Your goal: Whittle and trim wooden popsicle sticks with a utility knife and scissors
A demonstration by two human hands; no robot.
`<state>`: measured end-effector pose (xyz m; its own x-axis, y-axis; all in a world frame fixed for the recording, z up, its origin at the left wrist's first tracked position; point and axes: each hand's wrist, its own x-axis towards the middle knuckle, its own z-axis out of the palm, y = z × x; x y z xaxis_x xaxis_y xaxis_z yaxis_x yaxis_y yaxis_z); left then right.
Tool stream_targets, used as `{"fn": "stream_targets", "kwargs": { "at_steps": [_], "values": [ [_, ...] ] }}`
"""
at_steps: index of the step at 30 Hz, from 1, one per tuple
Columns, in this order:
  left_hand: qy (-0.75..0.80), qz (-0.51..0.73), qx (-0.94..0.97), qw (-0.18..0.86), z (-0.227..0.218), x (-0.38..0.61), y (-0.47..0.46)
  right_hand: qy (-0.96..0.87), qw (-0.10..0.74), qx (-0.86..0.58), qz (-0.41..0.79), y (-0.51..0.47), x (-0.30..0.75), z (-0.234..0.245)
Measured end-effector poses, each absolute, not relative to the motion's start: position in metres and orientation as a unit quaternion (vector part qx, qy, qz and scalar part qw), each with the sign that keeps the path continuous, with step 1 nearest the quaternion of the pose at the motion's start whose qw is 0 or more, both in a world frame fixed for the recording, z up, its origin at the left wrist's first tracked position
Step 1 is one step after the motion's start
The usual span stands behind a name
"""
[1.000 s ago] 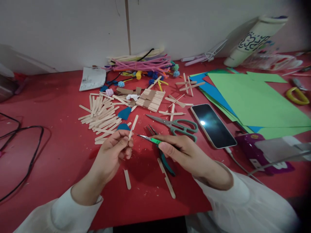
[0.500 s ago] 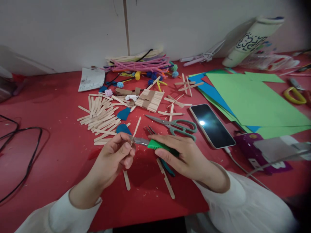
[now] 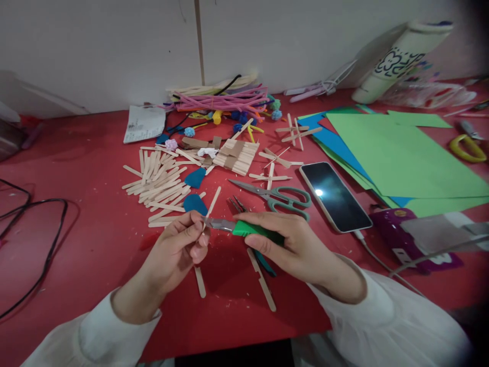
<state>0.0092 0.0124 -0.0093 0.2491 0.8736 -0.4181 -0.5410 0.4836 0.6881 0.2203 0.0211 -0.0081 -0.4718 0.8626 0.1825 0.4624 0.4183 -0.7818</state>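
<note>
Between its thumb and fingers my left hand point(image 3: 178, 244) pinches a popsicle stick point(image 3: 214, 201), which points up and away. My right hand point(image 3: 288, 244) is closed around the green handle of a utility knife point(image 3: 244, 229). The knife's blade points left and meets the stick just by my left fingertips. Partly hidden under my right hand lie pliers point(image 3: 264, 262) with teal handles. A notched popsicle stick point(image 3: 266, 293) rests on the red table below them, and another stick point(image 3: 200, 282) lies below my left hand.
Grey-green scissors point(image 3: 282, 196) and a phone point(image 3: 336, 196) lie beyond my right hand. A pile of popsicle sticks point(image 3: 156, 178) spreads at left, with pink pipe cleaners point(image 3: 221, 98) behind. Green paper point(image 3: 401, 153) and a tilted tumbler point(image 3: 397, 63) are at right.
The knife blade has turned slightly against the popsicle stick, and my left fingers have shifted a little. Both hands keep their hold. The whole view has moved slightly.
</note>
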Motion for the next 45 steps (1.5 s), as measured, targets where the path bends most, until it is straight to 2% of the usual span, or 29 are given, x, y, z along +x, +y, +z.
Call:
{"fn": "stream_targets", "kwargs": {
  "at_steps": [10,15,18,21,25,31,37,45],
  "values": [
    [0.396,0.457,0.189,0.774,-0.006,0.011,0.01,-0.853,0.33,-0.397,0.081,0.016,0.215,-0.009],
    [0.41,0.461,0.195,0.762,-0.004,0.012,0.011,-0.856,0.332,-0.395,0.026,0.018,0.215,-0.012],
    [0.41,0.477,0.19,0.754,-0.002,0.012,0.013,-0.86,0.347,-0.373,0.039,0.021,0.216,-0.014],
    [0.403,0.487,0.195,0.75,-0.002,0.011,0.015,-0.86,0.355,-0.352,0.104,0.023,0.217,-0.014],
    [0.405,0.485,0.203,0.748,-0.003,0.01,0.015,-0.85,0.34,-0.357,0.187,0.024,0.218,-0.015],
    [0.412,0.482,0.217,0.742,-0.005,0.01,0.015,-0.836,0.326,-0.372,0.236,0.025,0.218,-0.015],
    [0.407,0.481,0.244,0.737,-0.006,0.01,0.014,-0.796,0.299,-0.386,0.359,0.029,0.222,-0.009],
    [0.407,0.489,0.257,0.727,-0.007,0.011,0.015,-0.799,0.305,-0.373,0.36,0.031,0.223,-0.013]
  ]
}}
